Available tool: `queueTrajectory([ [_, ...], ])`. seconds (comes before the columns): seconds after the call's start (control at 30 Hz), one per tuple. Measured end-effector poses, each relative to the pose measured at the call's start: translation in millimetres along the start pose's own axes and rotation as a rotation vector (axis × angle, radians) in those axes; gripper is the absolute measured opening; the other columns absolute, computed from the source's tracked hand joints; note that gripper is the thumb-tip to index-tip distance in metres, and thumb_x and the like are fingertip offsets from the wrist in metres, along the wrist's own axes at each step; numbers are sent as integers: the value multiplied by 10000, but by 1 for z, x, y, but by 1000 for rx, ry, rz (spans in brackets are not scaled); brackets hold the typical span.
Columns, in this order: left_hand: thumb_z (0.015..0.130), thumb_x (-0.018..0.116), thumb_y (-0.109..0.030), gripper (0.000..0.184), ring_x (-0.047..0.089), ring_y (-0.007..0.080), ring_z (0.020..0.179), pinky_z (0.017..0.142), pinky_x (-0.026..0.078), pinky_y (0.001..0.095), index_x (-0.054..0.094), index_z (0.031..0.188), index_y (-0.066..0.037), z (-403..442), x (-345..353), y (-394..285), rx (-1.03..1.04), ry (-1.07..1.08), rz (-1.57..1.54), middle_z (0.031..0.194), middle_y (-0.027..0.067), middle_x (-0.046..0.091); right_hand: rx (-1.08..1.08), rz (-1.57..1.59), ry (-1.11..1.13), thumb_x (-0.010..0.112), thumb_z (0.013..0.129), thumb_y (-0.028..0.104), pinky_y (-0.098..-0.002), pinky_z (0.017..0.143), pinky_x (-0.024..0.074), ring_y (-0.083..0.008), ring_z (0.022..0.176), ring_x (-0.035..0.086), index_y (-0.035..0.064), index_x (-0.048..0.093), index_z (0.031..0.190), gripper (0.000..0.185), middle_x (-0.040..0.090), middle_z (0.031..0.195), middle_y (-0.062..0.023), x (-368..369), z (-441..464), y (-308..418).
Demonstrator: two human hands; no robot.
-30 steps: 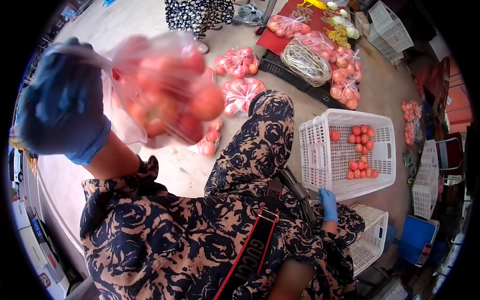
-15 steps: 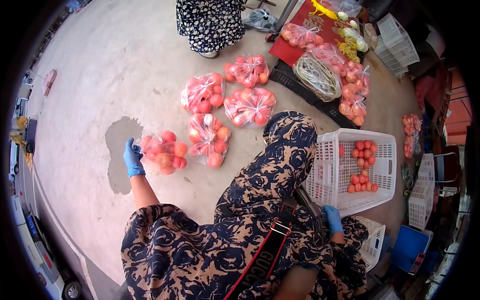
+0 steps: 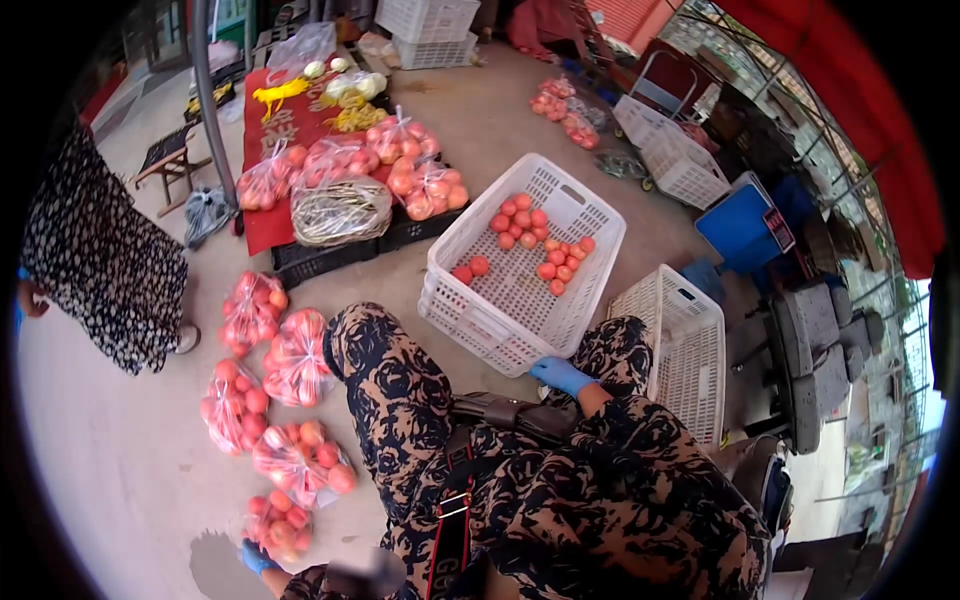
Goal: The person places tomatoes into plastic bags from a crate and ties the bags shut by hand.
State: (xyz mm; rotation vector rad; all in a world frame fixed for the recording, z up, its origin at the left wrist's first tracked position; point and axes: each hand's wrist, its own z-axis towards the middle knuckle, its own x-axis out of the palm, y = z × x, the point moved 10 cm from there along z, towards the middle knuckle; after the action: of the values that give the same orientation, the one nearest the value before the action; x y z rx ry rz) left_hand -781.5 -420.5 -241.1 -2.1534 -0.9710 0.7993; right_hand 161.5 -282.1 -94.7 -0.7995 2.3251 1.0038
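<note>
My left hand (image 3: 258,557), in a blue glove, is low at the left, closed at the edge of a clear plastic bag of tomatoes (image 3: 280,525). Its fingertips are partly hidden. Directly beyond lies another tied bag of tomatoes (image 3: 303,462), with several more bags of tomatoes (image 3: 298,355) farther up the floor. My right hand (image 3: 563,375), also blue-gloved, lies with fingers stretched out by the near corner of a white plastic crate (image 3: 482,322). It holds nothing that I can see. Loose tomatoes (image 3: 565,265) rest inside that crate.
A second white crate (image 3: 690,350) stands at my right. Ahead, a red cloth (image 3: 262,140) carries bagged tomatoes and a bundle of thin stalks (image 3: 342,210). A person in a floral dress (image 3: 105,250) stands at the left, near a metal pole (image 3: 205,90).
My view has swung right, so the crates sit nearer the middle. The bag in my left hand has come down beside the other bags. My right hand now appears by the crate corner.
</note>
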Motion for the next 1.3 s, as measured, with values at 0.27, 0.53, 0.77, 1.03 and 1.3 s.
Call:
queueTrajectory([
  [0.27,788,524,-379,505,601,286,867,750,464,371,591,1081,26,-20,12,16,103,-110,621,995,176,624,76,95,22,516,813,304,-311,637,478,-184,692,612,-9,614,884,336,620,799,-91,9,-3,-3],
  [0.53,763,544,-364,490,609,328,853,737,470,382,612,1021,47,-27,12,17,102,-144,771,941,211,632,37,126,92,527,814,308,-285,638,480,-168,703,607,6,616,889,324,614,811,-66,19,17,-11],
  [0.77,718,572,-394,532,618,373,812,721,477,417,625,961,76,-88,87,11,347,-235,910,872,251,637,-165,379,11,526,807,299,-276,644,484,-139,669,578,21,612,901,306,605,798,-49,-51,34,90],
  [1.03,589,673,-257,520,594,393,865,772,484,424,595,979,78,-202,171,66,363,-130,802,958,257,612,-508,315,-321,560,822,283,-327,702,480,-187,780,591,-18,247,1355,688,615,864,-136,-155,55,254],
  [1.3,563,667,-287,683,504,356,1043,909,411,385,500,1135,47,-212,220,127,447,219,950,1114,236,516,-811,89,-18,587,824,310,-319,780,466,-200,839,602,5,350,1318,627,631,902,-111,-99,14,299],
])
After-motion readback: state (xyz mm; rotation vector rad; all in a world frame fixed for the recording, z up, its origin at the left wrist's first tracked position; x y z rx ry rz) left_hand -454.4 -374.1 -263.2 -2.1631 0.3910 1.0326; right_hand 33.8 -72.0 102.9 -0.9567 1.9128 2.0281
